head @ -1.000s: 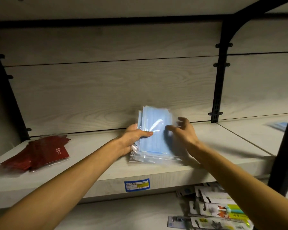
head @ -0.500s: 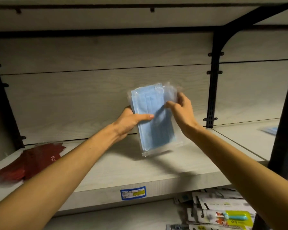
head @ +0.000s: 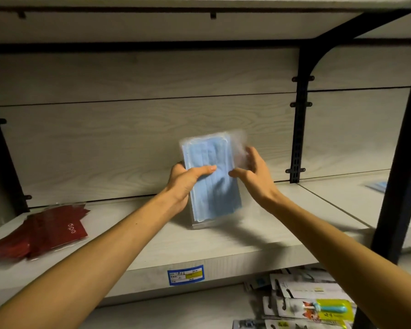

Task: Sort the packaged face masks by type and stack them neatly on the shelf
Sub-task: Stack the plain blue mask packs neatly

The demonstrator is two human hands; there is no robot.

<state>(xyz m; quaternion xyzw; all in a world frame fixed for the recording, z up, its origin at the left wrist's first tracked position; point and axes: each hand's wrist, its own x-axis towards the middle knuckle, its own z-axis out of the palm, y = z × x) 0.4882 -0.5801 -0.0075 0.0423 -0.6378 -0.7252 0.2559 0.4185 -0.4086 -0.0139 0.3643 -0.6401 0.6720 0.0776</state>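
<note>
Only legible writing — "olqlo" on red mask packets.

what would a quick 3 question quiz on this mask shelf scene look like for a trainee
1. True or false: the blue mask pack lies flat on the shelf.
2. Which hand grips the pack with its thumb across the front? A) left hand B) right hand
3. Fill in: the red packs lie at the ____ end of the shelf.

Key:
1. False. It stands upright, with its bottom edge at or just above the board.
2. A. The right hand is open beside the pack's right edge; whether it touches the wrapper is blurred.
3. Left.
</note>
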